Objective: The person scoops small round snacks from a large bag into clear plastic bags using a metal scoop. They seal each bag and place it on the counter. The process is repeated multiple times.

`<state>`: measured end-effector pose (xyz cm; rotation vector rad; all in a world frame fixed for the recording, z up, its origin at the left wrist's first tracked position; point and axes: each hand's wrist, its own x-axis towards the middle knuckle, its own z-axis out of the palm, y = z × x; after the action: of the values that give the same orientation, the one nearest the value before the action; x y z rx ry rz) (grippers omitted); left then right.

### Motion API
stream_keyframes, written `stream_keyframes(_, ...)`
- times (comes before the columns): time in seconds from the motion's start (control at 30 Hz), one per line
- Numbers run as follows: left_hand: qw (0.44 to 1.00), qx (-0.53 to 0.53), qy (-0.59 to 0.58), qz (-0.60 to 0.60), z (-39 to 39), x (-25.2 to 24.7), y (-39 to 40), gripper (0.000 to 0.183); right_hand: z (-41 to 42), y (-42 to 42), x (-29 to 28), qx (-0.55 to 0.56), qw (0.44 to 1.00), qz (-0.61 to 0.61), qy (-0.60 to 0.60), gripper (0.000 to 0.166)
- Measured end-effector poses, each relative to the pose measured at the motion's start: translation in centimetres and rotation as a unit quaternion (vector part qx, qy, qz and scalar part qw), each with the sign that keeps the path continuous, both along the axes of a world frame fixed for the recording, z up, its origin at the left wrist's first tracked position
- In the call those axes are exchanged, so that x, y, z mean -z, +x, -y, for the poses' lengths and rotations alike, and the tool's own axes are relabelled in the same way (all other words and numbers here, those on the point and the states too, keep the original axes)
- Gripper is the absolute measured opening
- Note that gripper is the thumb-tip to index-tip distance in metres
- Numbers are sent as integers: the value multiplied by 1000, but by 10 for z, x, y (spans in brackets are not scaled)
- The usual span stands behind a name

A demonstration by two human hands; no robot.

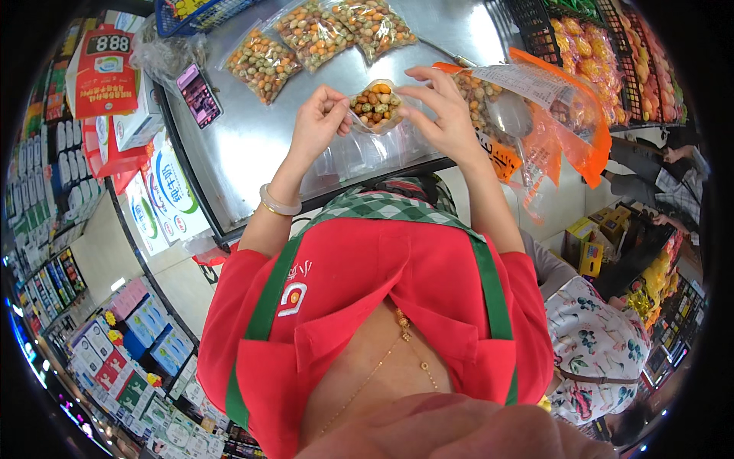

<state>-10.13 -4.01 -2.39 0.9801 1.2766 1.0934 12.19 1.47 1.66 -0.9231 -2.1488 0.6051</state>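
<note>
A small clear plastic bag [375,108] stands with its mouth up on the metal counter, holding coated nuts in orange, brown and speckled green. My left hand [321,120] pinches the left edge of its mouth between thumb and fingers. At the right edge, my right hand [441,115] has its fingers spread, with thumb and index tips at the rim. Just beyond it lies a large orange-and-clear bag [481,103] of the same nuts, with a clear rounded scoop [510,117] at its opening. Flat empty plastic bags [367,152] lie near the counter's front edge.
Filled zip bags of nuts [264,64] lie at the back of the steel counter [246,155]. A smartphone [198,96] rests at left, near a blue basket [195,20]. Milk cartons [172,189] stand beside the counter. Black crates [533,28] hold bagged produce. Another person [590,344] is at right.
</note>
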Motion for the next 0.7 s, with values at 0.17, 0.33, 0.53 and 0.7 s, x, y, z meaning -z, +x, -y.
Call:
stream_keyframes(0.17, 1000, -11, 6, -10, 7, -11, -2, 13, 7, 24, 18, -64, 994, 70, -45, 13)
stream_keyframes(0.33, 996, -36, 72, -40, 16, -3, -14, 18, 18, 18, -2, -34, 998, 39, 21, 11)
stream_keyframes(0.53, 913, 68, 229, -332, -2, -3, -16, 29, 18, 18, 22, -27, 998, 35, 50, 10)
stream_keyframes(0.7, 804, 208, 348, -435, -22, -35, 23, 55, 18, 19, 21, -67, 992, 48, 96, 12)
